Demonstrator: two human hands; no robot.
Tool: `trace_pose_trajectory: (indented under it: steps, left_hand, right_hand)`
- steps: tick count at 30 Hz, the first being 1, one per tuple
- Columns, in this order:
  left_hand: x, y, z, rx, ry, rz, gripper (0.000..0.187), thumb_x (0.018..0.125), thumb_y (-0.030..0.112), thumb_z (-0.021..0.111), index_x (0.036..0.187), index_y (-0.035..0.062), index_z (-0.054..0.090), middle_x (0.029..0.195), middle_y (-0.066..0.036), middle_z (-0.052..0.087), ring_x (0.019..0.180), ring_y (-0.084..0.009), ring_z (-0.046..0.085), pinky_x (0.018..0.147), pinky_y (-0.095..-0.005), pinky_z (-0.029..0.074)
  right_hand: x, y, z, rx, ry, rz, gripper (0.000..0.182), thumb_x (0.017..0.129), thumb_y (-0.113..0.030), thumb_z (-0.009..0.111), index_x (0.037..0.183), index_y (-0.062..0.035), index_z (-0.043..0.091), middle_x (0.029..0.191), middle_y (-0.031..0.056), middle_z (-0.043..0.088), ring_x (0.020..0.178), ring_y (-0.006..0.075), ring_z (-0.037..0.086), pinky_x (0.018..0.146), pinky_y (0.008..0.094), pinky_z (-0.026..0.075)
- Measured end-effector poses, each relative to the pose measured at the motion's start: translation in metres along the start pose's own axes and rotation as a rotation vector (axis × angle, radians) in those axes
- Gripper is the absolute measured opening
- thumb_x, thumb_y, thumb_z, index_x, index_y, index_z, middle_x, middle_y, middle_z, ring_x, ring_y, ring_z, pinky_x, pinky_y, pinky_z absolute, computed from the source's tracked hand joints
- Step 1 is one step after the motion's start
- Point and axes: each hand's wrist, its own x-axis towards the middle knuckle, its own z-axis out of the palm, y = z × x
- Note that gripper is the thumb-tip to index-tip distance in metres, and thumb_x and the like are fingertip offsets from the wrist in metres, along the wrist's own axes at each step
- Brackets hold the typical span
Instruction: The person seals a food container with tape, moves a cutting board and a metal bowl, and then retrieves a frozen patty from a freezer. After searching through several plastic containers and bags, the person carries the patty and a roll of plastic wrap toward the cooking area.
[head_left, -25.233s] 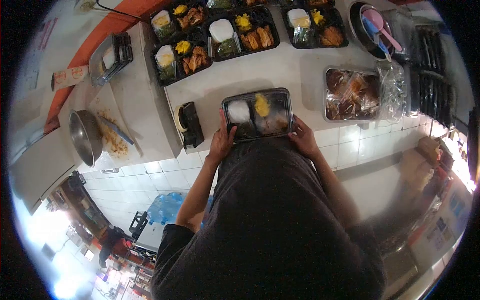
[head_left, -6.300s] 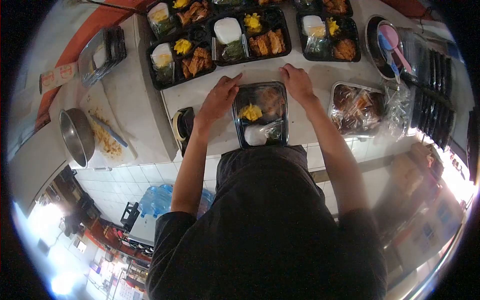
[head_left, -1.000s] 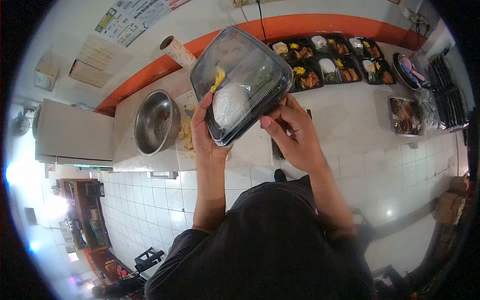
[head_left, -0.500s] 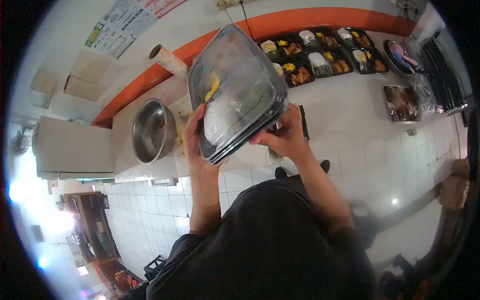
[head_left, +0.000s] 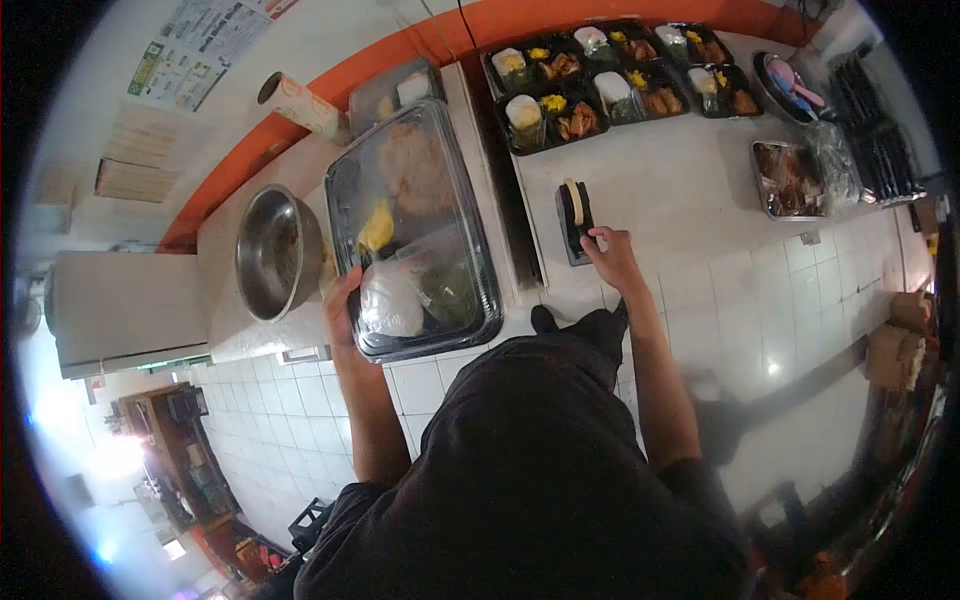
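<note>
My left hand [head_left: 342,300] grips the near left corner of a black meal box with a clear lid [head_left: 412,228], held up over the left part of the white counter [head_left: 660,180]. Inside it I see white rice, yellow egg, greens and a fried piece. My right hand [head_left: 612,257] rests on the near end of a black tape dispenser [head_left: 574,216] standing on the counter, fingers touching it.
Several open filled meal trays [head_left: 560,105] line the back of the counter. A foil tray of packets [head_left: 790,178], a pan with pink spoons [head_left: 785,82] and stacked black lids [head_left: 880,130] lie at right. A steel bowl [head_left: 268,250] and another lidded box [head_left: 395,92] sit at left.
My right hand let go of the meal box and went right to the tape dispenser. My left hand alone carries the box, lowered and moved left.
</note>
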Motion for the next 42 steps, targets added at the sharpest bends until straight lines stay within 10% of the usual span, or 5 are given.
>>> trace_pose_trajectory:
  steps: [5, 16, 26, 32, 42]
  left_hand:
    - [-0.005, 0.006, -0.02, -0.072, 0.016, -0.082, 0.044, 0.091, 0.021, 0.061, 0.123, -0.008, 0.058, 0.105, -0.024, 0.071, 0.086, -0.0323, 0.073, 0.074, -0.0423, 0.062]
    - [0.006, 0.022, -0.038, -0.154, -0.252, 0.008, 0.057, 0.092, 0.027, 0.058, 0.133, -0.0109, 0.05, 0.12, -0.029, 0.064, 0.102, -0.0384, 0.069, 0.088, -0.0494, 0.058]
    - [0.011, 0.021, -0.046, -0.082, -0.248, 0.007, 0.053, 0.093, 0.023, 0.056, 0.137, -0.0052, 0.049, 0.131, -0.025, 0.061, 0.114, -0.0375, 0.064, 0.098, -0.0508, 0.053]
    - [-0.001, 0.008, -0.021, 0.022, -0.036, 0.036, 0.052, 0.087, 0.027, 0.063, 0.13, -0.0019, 0.055, 0.123, -0.016, 0.065, 0.109, -0.0286, 0.065, 0.095, -0.0423, 0.054]
    - [0.012, -0.013, -0.027, -0.117, -0.098, -0.099, 0.079, 0.087, 0.046, 0.061, 0.138, -0.0107, 0.042, 0.118, -0.035, 0.06, 0.094, -0.0461, 0.068, 0.076, -0.0566, 0.061]
  right_hand:
    - [0.002, 0.018, 0.026, 0.142, -0.244, 0.452, 0.039, 0.091, -0.039, 0.07, 0.099, -0.001, 0.071, 0.089, 0.0215, 0.069, 0.099, 0.0404, 0.057, 0.09, 0.0475, 0.046]
    - [-0.041, 0.003, 0.0, 0.825, -0.095, 0.678, 0.027, 0.094, -0.027, 0.069, 0.097, 0.0005, 0.071, 0.083, 0.0058, 0.069, 0.07, 0.0136, 0.063, 0.071, 0.0284, 0.054]
    - [-0.082, 0.013, 0.043, 0.43, 0.073, 0.358, 0.025, 0.092, -0.025, 0.072, 0.094, -0.0011, 0.067, 0.085, 0.0068, 0.065, 0.075, 0.0127, 0.06, 0.068, 0.0283, 0.048]
    - [-0.075, 0.025, 0.034, -0.073, -0.093, 0.316, 0.015, 0.082, -0.013, 0.071, 0.087, 0.0005, 0.067, 0.1, 0.0238, 0.06, 0.093, 0.0423, 0.058, 0.088, 0.0465, 0.049]
    - [0.006, -0.227, -0.131, 0.794, -0.457, -0.298, 0.012, 0.096, -0.015, 0.066, 0.095, -0.0022, 0.064, 0.098, 0.0038, 0.048, 0.088, 0.0139, 0.05, 0.072, 0.0265, 0.043]
